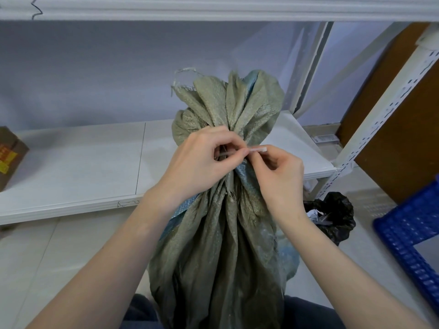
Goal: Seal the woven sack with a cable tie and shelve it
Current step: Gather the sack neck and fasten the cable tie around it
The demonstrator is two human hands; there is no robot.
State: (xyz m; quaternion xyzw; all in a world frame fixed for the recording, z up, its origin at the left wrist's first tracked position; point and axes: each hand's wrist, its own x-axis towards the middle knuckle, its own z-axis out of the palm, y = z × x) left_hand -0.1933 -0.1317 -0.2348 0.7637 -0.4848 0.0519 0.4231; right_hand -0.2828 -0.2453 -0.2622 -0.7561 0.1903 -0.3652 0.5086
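Woven sack [221,233], grey-green, neck bunched; I see my left hand [202,160] and right hand [280,172] pinching the translucent cable tie [257,149] there.

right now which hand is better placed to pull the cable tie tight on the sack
The right hand: its fingertips already pinch the free end of the cable tie. The left hand is bunching the woven sack neck, so it should hold.
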